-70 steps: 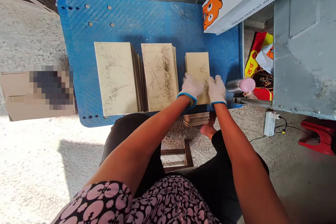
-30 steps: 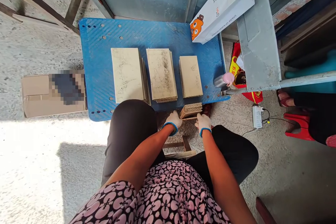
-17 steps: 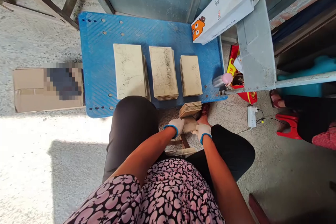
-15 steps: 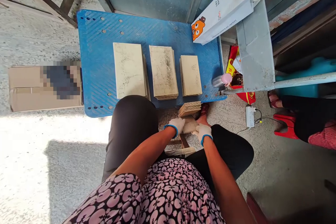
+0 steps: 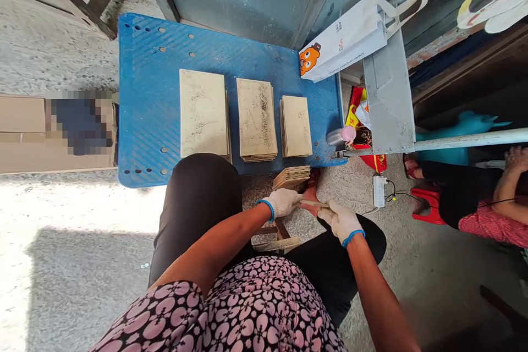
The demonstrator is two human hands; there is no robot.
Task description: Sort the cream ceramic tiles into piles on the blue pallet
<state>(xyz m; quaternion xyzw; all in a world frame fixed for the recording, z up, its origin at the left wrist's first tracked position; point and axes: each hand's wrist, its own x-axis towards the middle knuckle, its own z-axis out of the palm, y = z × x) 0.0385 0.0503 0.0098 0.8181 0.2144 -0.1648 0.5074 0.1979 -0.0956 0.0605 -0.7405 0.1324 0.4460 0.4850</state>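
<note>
"What are the hands doing?"

"The left grip (image 5: 282, 202), in a white glove with a blue rim, pinches one end of a thin board (image 5: 314, 203). The right grip (image 5: 345, 223) is closed on the other end. The board is edge-on, in front of the body, off the surface (image 5: 144, 115)"

"So which step is this?"

"I think it's handling one board two-handed. The next move seems to need a firm, even hold"

"What's around?"

"Just beyond is a low stack (image 5: 291, 177) of flat boards. I can't tell what it rests on. Then comes the blue surface, ridged, with round holes. It has three pale, oblong piles: a small pile (image 5: 296, 126), a speckled middle pile (image 5: 256, 118) and a big pile (image 5: 203, 113). A shiny cup (image 5: 333, 137) stands near the small one"
</note>
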